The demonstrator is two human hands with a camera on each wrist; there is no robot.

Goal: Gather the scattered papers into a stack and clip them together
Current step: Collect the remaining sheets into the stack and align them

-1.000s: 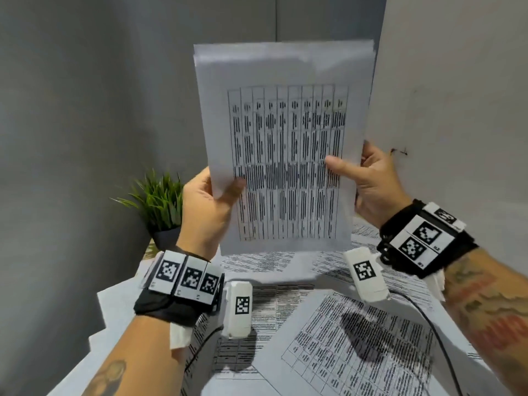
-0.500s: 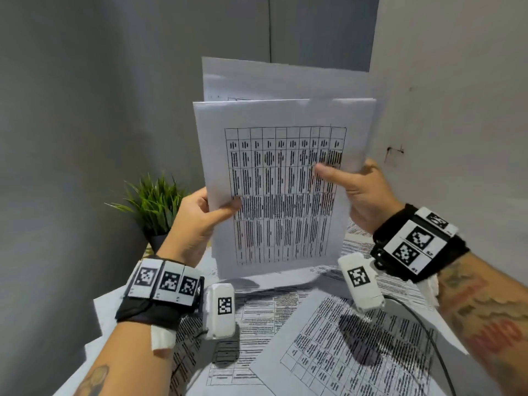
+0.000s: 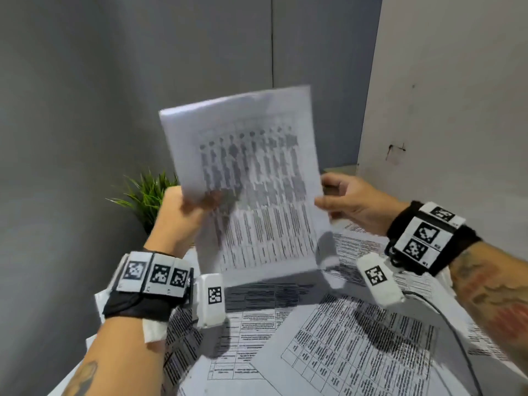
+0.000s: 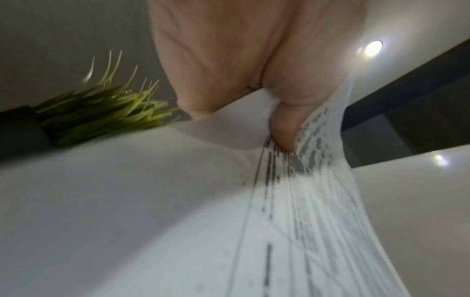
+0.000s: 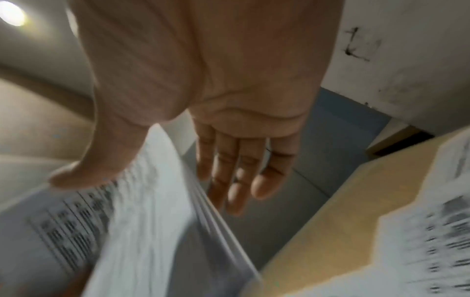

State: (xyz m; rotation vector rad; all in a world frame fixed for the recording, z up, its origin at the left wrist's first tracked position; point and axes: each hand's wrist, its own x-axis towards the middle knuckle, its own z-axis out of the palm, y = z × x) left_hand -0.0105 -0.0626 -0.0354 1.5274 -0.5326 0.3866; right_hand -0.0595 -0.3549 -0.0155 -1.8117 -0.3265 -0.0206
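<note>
The left hand (image 3: 183,215) pinches the tilted sheaf of papers (image 3: 251,178). The right hand (image 3: 354,204), fingers straight, brackets its right edge above the paper-strewn desk (image 3: 354,358)

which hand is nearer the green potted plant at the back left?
Left. The left hand grips the held sheaf of printed papers right beside the green potted plant; the right hand is on the sheaf's far edge, fingers straight.
</note>
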